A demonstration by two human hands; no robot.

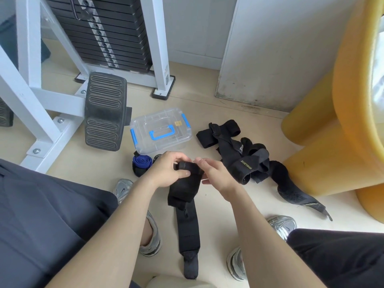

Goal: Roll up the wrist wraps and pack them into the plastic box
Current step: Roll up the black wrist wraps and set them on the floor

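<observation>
black wrist wrap (188,227), top end rolled
left grip (166,172) pinches the roll; right grip (217,173) seemingly pinches its edge; tail dangles

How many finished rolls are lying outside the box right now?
1 for sure: the blue roll on the floor just in front of the box. A dark thing beside it, mostly hidden behind the left hand, may be a second.

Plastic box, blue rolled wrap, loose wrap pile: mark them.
plastic box (158,123), head view, clear lid.
blue rolled wrap (142,161), head view, spiral end.
loose wrap pile (228,151), head view, black fabric.
</observation>
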